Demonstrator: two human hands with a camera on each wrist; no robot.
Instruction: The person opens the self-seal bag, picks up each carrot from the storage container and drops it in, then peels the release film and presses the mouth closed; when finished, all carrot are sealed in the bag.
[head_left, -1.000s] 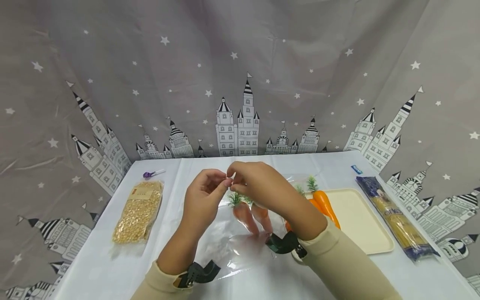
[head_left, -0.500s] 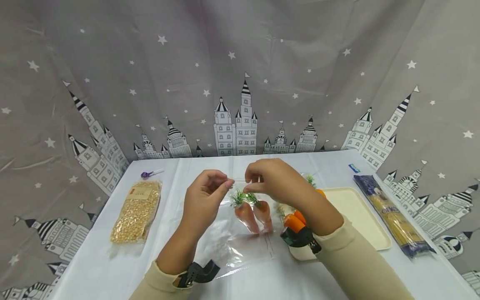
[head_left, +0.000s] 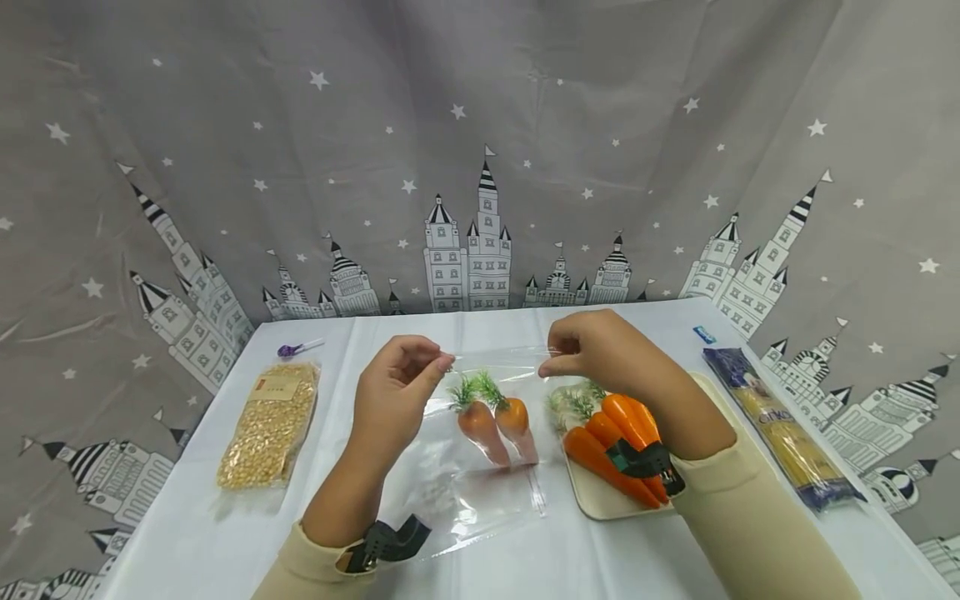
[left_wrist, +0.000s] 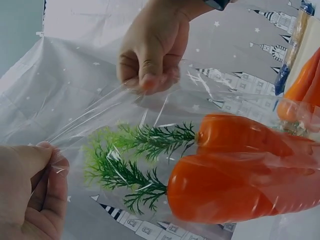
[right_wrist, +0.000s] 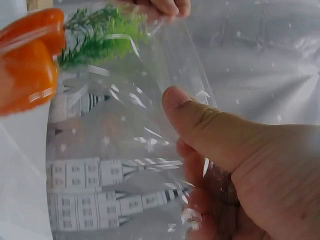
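A clear plastic bag (head_left: 472, 483) lies on the white table with two orange toy carrots (head_left: 495, 425) with green tops inside it. My left hand (head_left: 397, 392) pinches the bag's top edge at its left corner. My right hand (head_left: 592, 350) pinches the same edge at the right corner, so the mouth is stretched between them. The left wrist view shows the two carrots (left_wrist: 235, 170) through the film, my right hand (left_wrist: 152, 47) pinching the edge above them. In the right wrist view my thumb (right_wrist: 200, 122) presses the film (right_wrist: 125, 165).
A cream tray (head_left: 600, 496) at the right holds three more orange carrots (head_left: 618, 442). A bag of yellow kernels (head_left: 272, 425) lies at the left, a purple clip (head_left: 296, 347) behind it. A blue pasta packet (head_left: 780, 429) lies at the far right. A castle-print curtain hangs behind.
My right hand has slid right along the bag's top edge, away from the left hand, which has stayed in place. The bag's mouth is now pulled out wide.
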